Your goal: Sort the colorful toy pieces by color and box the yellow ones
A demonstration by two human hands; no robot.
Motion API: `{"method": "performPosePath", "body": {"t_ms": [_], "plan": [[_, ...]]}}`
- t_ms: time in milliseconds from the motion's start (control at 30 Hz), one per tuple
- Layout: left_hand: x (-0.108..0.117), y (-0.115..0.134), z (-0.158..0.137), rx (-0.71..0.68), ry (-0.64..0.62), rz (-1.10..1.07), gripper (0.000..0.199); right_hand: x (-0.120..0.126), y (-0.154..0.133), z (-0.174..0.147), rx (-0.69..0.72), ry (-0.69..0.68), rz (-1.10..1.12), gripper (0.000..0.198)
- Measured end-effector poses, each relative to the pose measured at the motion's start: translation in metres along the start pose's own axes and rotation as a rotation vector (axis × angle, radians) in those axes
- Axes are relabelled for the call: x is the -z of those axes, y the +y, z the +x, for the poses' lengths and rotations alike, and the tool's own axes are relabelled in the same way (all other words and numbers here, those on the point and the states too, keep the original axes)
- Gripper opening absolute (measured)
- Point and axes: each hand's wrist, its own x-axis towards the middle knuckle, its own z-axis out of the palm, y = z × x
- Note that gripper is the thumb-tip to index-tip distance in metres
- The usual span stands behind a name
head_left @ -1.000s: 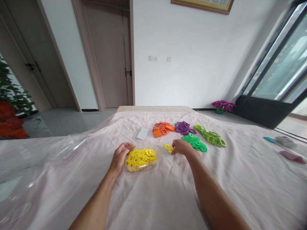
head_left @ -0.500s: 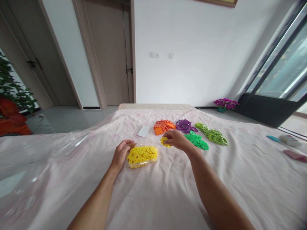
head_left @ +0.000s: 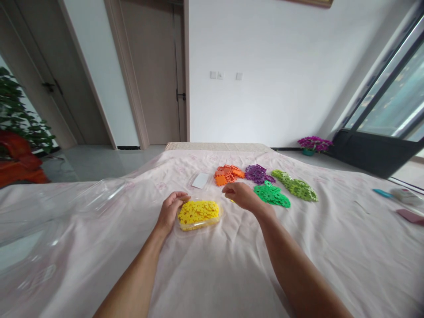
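Observation:
A clear plastic container filled with yellow flower-shaped plastic pieces sits on the cloth. My left hand grips its back left corner, fingers closed on the rim. To the right of the container, my right hand is low over the cloth with its fingers pinched together. A sliver of a yellow piece shows beneath this hand. Whatever the fingertips hold is too small or hidden to make out. Just right of the wrist lies a pile of green pieces.
Behind my hands are piles of orange and purple pieces, with light-green pieces farther right. A clear box with a white label lies behind the container. Large clear plastic packaging covers the left side.
My right hand has shifted slightly left over the yellow pieces beside the container, and now covers most of them. My left hand stays on the container. The view has swung slightly left.

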Motion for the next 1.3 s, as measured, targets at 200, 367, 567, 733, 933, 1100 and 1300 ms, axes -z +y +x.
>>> {"method": "performPosePath", "body": {"t_ms": [200, 367, 567, 733, 933, 1100, 1300], "plan": [[-0.001, -0.001, 0.002, 0.011, 0.004, -0.020, 0.032, -0.009, 0.047, 0.006, -0.239, -0.035, -0.315, 0.035], [0.000, -0.001, 0.002, 0.014, -0.001, -0.015, 0.030, -0.025, 0.060, 0.009, -0.246, -0.081, -0.329, 0.033], [0.001, -0.002, 0.002, 0.013, -0.008, -0.007, 0.029, -0.028, 0.061, 0.010, -0.284, -0.036, -0.313, 0.028], [0.001, -0.002, 0.001, 0.015, -0.006, -0.008, 0.030, -0.027, 0.062, 0.009, -0.319, 0.000, -0.269, 0.032], [0.000, 0.000, 0.001, 0.006, 0.004, -0.001, 0.031, -0.027, 0.048, 0.012, -0.228, 0.135, 0.110, 0.015], [0.000, -0.001, 0.002, 0.003, -0.002, 0.005, 0.031, -0.025, 0.007, 0.012, -0.069, 0.098, 0.665, 0.021], [0.001, -0.001, 0.001, 0.002, -0.003, 0.015, 0.032, -0.036, 0.001, 0.014, -0.060, 0.120, 0.632, 0.022]]}}
